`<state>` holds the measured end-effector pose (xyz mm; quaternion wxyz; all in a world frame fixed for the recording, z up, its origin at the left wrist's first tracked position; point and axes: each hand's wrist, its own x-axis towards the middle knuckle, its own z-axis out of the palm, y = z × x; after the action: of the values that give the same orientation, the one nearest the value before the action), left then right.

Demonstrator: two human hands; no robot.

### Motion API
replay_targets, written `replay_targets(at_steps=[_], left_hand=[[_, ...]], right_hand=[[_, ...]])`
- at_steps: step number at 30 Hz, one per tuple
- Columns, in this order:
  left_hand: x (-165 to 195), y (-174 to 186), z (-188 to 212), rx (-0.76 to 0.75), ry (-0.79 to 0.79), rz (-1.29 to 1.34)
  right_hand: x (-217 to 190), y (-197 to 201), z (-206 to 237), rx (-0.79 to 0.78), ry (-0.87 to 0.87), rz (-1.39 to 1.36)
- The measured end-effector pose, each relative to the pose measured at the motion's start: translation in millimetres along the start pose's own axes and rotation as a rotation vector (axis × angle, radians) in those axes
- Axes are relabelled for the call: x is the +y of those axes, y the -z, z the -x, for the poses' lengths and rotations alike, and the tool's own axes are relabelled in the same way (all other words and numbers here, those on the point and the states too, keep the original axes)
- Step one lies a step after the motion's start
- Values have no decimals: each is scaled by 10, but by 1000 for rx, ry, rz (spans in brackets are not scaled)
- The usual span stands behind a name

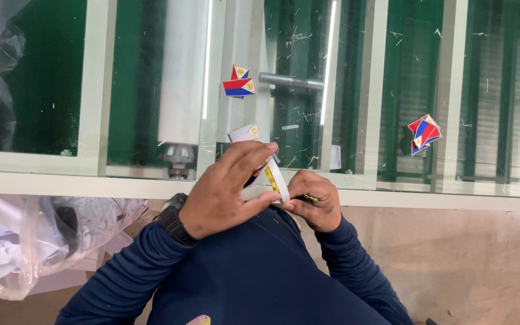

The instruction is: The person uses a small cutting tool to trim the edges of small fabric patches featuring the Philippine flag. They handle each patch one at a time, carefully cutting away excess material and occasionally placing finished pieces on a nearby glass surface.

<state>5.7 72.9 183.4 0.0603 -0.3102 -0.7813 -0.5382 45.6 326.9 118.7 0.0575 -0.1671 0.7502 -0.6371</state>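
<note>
White tape roll (277,179), thin ring, edge-on, pinched between both hands (227,189)

Glass table top (392,90) on pale frame bars, dark green surface beneath with small scraps, reflected strip lights, beige concrete floor (464,259), clear plastic bag (25,241) of white paper

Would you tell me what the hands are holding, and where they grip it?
The left hand grips a roll of white tape by its rim; the right hand pinches its lower edge.

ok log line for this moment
left hand: holds tape roll | right hand: pinches tape end | flags on glass
</note>
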Motion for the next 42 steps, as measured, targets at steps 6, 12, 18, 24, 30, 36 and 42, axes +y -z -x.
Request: replay_targets(at_steps=[6,12,18,24,30,36,42], left_hand=[[-63,148,-64,-178,-74,-218],[-178,168,-134,-263,-156,-193],[-218,110,-121,-298,-171,-222],[-293,28,-91,-311,-141,-256],[-342,70,-123,-321,-91,-108],[-374,123,-195,-377,-107,-171],[-472,118,-236,-546,-21,-105]], right_hand=[[-238,28,-139,-73,117,289],[-386,54,-279,-223,260,425],[-410,73,-311,-291,251,445],[-346,100,-344,-308,243,426],[-316,140,-389,-332,225,373],[-300,165,-428,-362,239,413],[-280,175,-432,-439,243,439]])
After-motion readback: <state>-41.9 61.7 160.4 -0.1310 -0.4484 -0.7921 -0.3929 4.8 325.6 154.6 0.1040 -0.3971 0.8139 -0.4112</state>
